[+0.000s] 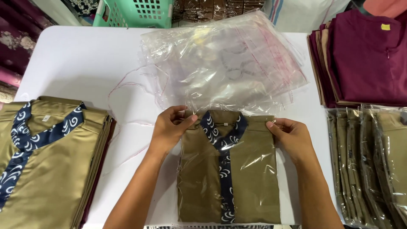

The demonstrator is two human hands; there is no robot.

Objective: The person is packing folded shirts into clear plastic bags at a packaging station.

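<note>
A folded olive-brown shirt [250,169] with a navy patterned collar and placket lies inside a clear plastic bag [267,165] on the white table [85,63], right in front of me. My left hand [169,127] pinches the bag's top left corner near the collar. My right hand [290,135] grips the bag's top right corner. The bag's open flap points away from me, toward a loose pile of empty clear bags [224,63].
A stack of the same unbagged olive shirts [46,165] lies at the left. Bagged olive shirts [373,161] stand at the right, with folded maroon garments [364,59] behind them. A green plastic basket [135,12] is beyond the table's far edge.
</note>
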